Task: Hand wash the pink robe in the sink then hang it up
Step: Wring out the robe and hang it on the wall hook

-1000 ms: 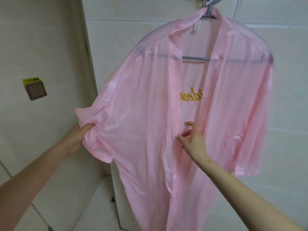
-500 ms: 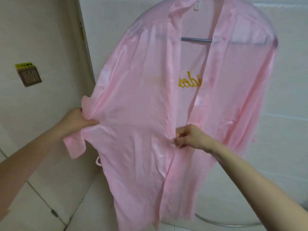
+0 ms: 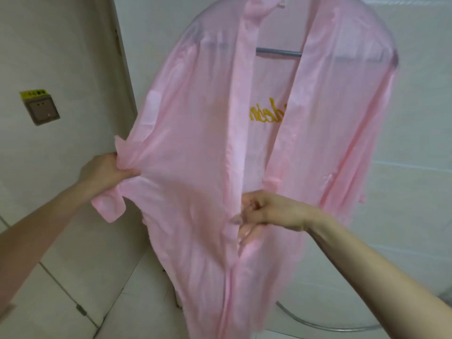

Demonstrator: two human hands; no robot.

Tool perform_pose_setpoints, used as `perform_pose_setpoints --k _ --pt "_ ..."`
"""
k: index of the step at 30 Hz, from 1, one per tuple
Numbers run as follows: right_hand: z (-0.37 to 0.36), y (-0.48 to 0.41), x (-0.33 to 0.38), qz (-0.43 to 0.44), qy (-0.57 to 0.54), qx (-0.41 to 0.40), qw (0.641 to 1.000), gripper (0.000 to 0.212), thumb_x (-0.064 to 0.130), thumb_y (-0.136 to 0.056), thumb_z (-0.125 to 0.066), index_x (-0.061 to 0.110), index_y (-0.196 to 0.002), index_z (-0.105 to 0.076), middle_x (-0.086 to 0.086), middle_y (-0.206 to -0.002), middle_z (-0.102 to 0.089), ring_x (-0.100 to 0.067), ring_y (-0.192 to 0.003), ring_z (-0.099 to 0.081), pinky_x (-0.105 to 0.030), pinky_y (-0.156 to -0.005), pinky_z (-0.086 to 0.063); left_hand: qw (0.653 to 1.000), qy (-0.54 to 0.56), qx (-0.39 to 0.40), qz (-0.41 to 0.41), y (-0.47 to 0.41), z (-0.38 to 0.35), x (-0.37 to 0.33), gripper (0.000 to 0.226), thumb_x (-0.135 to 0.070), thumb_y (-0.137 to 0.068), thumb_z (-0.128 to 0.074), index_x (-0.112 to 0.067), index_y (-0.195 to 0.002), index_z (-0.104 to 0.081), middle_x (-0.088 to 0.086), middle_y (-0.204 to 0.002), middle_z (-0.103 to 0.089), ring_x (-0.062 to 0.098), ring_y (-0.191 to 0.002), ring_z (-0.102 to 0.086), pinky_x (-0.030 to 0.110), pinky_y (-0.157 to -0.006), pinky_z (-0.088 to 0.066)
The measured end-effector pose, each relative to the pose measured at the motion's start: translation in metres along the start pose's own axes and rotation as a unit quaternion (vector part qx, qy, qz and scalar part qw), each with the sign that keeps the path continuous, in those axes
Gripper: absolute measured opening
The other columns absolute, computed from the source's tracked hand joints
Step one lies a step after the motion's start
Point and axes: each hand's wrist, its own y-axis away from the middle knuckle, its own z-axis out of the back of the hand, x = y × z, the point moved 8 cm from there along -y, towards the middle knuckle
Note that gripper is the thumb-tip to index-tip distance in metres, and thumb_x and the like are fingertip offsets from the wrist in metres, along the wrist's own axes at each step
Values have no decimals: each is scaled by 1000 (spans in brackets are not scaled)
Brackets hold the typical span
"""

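Fingers of the left hand (image 3: 104, 173) clutch a sleeve of the pink robe (image 3: 195, 143); the right hand (image 3: 274, 211) pinches its front edge.

One view only, from a wide-angle camera worn on the head. Faces forward toward a tiled wall (image 3: 415, 167), tipped slightly downward. Sits close: fills most of the frame with the hanging pink robe (image 3: 195, 143), cropped at the collar by the top edge and at the hem by the bottom edge, with the hanger bar (image 3: 278, 52) high in the frame. Takes in both forearms entering from the lower corners, left hand (image 3: 102, 172) at mid-left, right hand (image 3: 269, 211) just below centre. Catches a door frame (image 3: 122, 69) and wall switch (image 3: 42, 111) on the left, a curved metal tube (image 3: 318, 322) at lower right. Bends straight lines near the edges.
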Motion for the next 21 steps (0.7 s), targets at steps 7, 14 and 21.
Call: perform_pose_setpoints --k 7,14,21 --pt "-6 1 4 -9 -78 10 997 29 -1 -94 -53 12 -71 -39 -11 -69 -67 -22 -70 -71 -26 -63 -54 999 -34 -22 -7 1 5 -3 52 -37 -81 -70 -5 -120 -58 23 -111 -64 41 -97 -60 38 -76 -44" --pt "-17 0 -1 -39 -181 40 982 13 0 -95 -51 8 -87 -44 -12 -76 -70 -27 -73 -71 -34 -63 -58 1000 11 19 -10 8 -1 -5 82 -51 -57 -53 -3 -123 -55 22 -117 -62 41 -102 -59 40 -83 -46" --pt "8 -4 -35 -94 -188 -77 975 27 9 -98 -49 13 -77 -33 -24 -76 -68 -32 -67 -71 -29 -49 -56 995 73 71 22 3 -9 7 53 -26 -78 -76 1 -120 -58 21 -117 -61 33 -99 -59 37 -85 -45"
